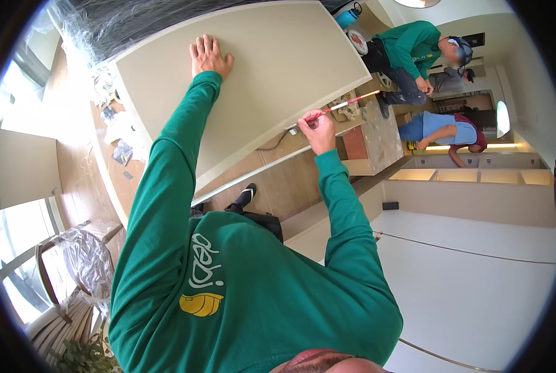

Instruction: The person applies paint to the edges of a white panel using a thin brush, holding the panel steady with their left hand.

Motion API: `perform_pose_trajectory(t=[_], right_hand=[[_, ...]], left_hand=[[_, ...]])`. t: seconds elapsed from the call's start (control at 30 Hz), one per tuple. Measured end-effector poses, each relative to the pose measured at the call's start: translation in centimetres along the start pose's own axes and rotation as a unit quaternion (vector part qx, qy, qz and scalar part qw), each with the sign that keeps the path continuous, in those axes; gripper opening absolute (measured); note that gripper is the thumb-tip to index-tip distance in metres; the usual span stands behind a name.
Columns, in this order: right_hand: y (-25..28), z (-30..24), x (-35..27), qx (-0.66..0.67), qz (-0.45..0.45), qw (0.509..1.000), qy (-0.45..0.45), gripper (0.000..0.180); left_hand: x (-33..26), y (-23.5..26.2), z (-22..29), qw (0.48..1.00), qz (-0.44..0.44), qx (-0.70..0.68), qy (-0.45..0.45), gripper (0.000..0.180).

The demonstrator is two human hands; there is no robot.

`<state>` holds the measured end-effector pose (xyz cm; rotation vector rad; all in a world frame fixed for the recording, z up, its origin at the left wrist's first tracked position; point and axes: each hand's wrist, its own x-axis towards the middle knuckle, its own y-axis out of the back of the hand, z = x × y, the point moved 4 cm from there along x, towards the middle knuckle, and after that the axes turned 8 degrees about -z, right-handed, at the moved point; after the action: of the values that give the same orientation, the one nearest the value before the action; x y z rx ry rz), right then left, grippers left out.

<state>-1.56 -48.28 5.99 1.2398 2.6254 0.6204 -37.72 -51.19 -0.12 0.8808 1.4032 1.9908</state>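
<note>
Left hand (pixel 210 57) lies flat, fingers spread, on the beige panel (pixel 272 74) — right hand (pixel 318 128) grips a red pencil (pixel 343 106) at its edge.

The left hand (pixel 211 57) lies flat on the panel (pixel 272 68), near its upper left part, while the right hand (pixel 318 129) sits at the panel's lower right edge, gripping a pencil (pixel 343 107) that runs along that edge. Beyond the panel's right end, two other people (pixel 415 53) (pixel 443 132) are at work by a counter (pixel 384 137). A plastic-wrapped chair (pixel 82 261) stands at lower left.
</note>
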Motion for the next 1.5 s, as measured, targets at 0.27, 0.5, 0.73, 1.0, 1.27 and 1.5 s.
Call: perform_pose_trajectory(t=[0.27, 0.5, 0.73, 1.0, 1.27, 1.5], right_hand=[[-0.1, -1.6, -0.8, -0.082, 0.053, 0.993, 0.059, 0.014], [-3.3, -2.9, -3.0, -0.104, 0.018, 0.993, 0.060, 0.014], [-5.7, -4.3, -4.8, -0.090, -0.022, 0.995, 0.043, 0.011], [-8.4, -5.2, -6.4, -0.047, -0.049, 0.997, 0.045, 0.009], [-8.5, -4.5, -6.3, 0.016, -0.035, 0.998, 0.053, 0.012], [-6.0, -4.1, -4.8, -0.013, 0.000, 1.000, 0.003, 0.010]], left_hand=[[0.0, -0.3, 0.0, 1.000, 0.011, -0.005, -0.006, 0.074], [0.1, -0.4, -0.1, 1.000, 0.021, -0.008, -0.008, 0.073], [0.1, -0.4, 0.0, 1.000, 0.024, -0.006, -0.007, 0.073], [0.1, -0.5, -0.1, 1.000, 0.026, -0.004, -0.009, 0.073], [0.2, -0.3, 0.0, 1.000, 0.002, 0.007, -0.001, 0.075], [0.2, -0.5, -0.1, 1.000, 0.003, 0.003, -0.002, 0.075]])
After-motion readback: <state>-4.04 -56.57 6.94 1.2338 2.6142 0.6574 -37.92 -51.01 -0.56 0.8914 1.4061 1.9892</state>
